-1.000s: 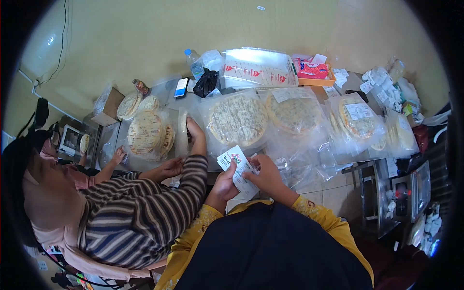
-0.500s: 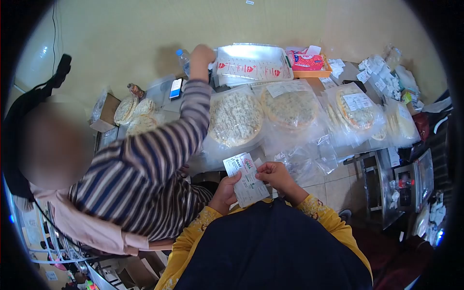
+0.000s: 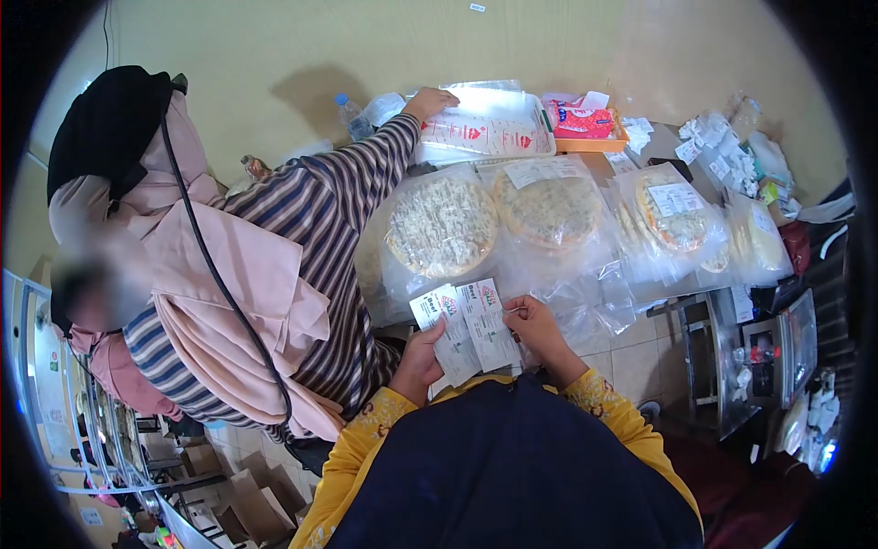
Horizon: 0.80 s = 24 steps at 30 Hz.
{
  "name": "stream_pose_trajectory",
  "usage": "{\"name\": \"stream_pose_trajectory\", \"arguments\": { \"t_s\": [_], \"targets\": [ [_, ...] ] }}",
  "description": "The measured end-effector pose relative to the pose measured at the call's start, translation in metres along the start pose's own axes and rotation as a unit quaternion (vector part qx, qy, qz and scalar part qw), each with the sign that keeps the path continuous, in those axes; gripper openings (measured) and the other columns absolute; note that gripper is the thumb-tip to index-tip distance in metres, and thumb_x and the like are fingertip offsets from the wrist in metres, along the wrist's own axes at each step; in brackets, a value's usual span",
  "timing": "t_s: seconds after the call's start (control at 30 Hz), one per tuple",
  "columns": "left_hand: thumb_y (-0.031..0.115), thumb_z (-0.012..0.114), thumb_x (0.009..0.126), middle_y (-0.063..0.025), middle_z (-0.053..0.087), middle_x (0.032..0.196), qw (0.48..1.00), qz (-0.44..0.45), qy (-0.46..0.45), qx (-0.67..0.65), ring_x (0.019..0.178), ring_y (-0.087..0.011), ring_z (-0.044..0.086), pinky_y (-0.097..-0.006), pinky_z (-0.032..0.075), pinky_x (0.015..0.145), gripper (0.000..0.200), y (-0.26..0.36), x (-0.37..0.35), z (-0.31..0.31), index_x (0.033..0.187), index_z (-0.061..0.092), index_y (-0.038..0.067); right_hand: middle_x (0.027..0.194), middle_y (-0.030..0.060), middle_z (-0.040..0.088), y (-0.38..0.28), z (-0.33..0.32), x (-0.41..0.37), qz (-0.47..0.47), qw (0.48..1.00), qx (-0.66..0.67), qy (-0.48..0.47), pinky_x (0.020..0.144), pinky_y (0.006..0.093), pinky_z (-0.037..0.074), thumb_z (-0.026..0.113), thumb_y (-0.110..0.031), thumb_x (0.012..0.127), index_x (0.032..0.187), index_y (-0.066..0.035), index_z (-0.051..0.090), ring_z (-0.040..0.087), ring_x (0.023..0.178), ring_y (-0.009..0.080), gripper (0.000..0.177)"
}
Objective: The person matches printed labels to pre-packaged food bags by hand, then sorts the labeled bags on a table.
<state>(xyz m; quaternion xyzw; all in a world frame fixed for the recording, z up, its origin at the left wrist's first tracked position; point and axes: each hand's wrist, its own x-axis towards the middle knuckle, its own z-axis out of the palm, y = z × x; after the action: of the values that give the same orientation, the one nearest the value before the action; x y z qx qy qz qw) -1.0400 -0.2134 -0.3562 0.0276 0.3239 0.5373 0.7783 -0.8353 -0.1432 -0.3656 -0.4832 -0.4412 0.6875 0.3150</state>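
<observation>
Left hand (image 3: 419, 359), right hand (image 3: 538, 331) pinch label sheets (image 3: 466, 325). Bagged pizzas (image 3: 444, 224) ahead. Co-worker's striped arm (image 3: 338, 188) hides things at left. Label print too small.

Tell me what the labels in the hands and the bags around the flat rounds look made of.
Labels: likely thin paper or sticker stock, matte white with printing, held flat between the left hand and right hand. Bags: probably clear glossy plastic film; it wrinkles, glints and shows the rounds inside.
</observation>
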Motion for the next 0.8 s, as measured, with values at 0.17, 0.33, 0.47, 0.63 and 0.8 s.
{"name": "stream_pose_trajectory", "arguments": {
  "t_s": [0.17, 0.33, 0.47, 0.63, 0.8],
  "targets": [
    [0.027, 0.041, 0.093, -0.0159, 0.049, 0.123, 0.998, 0.063, 0.014, 0.010, 0.112, -0.0320, 0.049, -0.0458, 0.037, 0.096, 0.043, 0.007, -0.008, -0.003, 0.127, 0.040, 0.001, 0.073, 0.0040, 0.059, -0.010, 0.005, 0.001, -0.016, 0.999, 0.039, 0.006, 0.051, 0.0201, 0.040, 0.057, 0.000, 0.074, 0.098, 0.004, 0.056, 0.052, 0.060, 0.0067, 0.024],
    [0.024, 0.044, 0.093, -0.0153, 0.053, 0.117, 0.994, 0.103, 0.022, 0.001, 0.107, -0.0293, 0.053, -0.0438, 0.041, 0.092, 0.039, 0.018, -0.017, 0.002, 0.124, 0.042, 0.001, 0.073, 0.0051, 0.060, -0.001, 0.010, 0.024, -0.014, 0.997, 0.071, 0.020, 0.053, 0.0201, 0.043, 0.057, -0.002, 0.075, 0.094, 0.005, 0.058, 0.055, 0.061, 0.0080, 0.020],
    [0.023, 0.047, 0.092, -0.0134, 0.054, 0.116, 0.989, 0.142, 0.028, 0.037, 0.105, -0.0273, 0.054, -0.0420, 0.041, 0.092, 0.039, 0.023, -0.024, -0.001, 0.124, 0.044, 0.002, 0.072, 0.0061, 0.061, -0.013, 0.021, 0.033, 0.007, 0.993, 0.102, 0.053, 0.047, 0.0229, 0.045, 0.058, -0.005, 0.078, 0.090, 0.004, 0.058, 0.057, 0.058, 0.0106, 0.015],
    [0.023, 0.050, 0.090, -0.0126, 0.055, 0.115, 0.988, 0.146, 0.015, 0.047, 0.105, -0.0260, 0.054, -0.0413, 0.040, 0.092, 0.040, 0.025, -0.029, -0.003, 0.123, 0.044, 0.001, 0.070, 0.0080, 0.059, -0.032, 0.039, 0.040, 0.040, 0.981, 0.182, 0.048, 0.045, 0.0265, 0.049, 0.058, -0.009, 0.080, 0.086, 0.002, 0.056, 0.058, 0.053, 0.0153, 0.013],
    [0.022, 0.051, 0.090, -0.0126, 0.054, 0.117, 0.988, 0.138, 0.020, 0.066, 0.107, -0.0260, 0.053, -0.0416, 0.040, 0.093, 0.042, 0.027, -0.043, 0.000, 0.124, 0.044, 0.000, 0.070, 0.0094, 0.059, -0.043, 0.052, 0.048, 0.026, 0.979, 0.191, 0.072, 0.046, 0.0282, 0.051, 0.057, -0.010, 0.081, 0.086, 0.001, 0.054, 0.059, 0.053, 0.0176, 0.012]
  ]
}}
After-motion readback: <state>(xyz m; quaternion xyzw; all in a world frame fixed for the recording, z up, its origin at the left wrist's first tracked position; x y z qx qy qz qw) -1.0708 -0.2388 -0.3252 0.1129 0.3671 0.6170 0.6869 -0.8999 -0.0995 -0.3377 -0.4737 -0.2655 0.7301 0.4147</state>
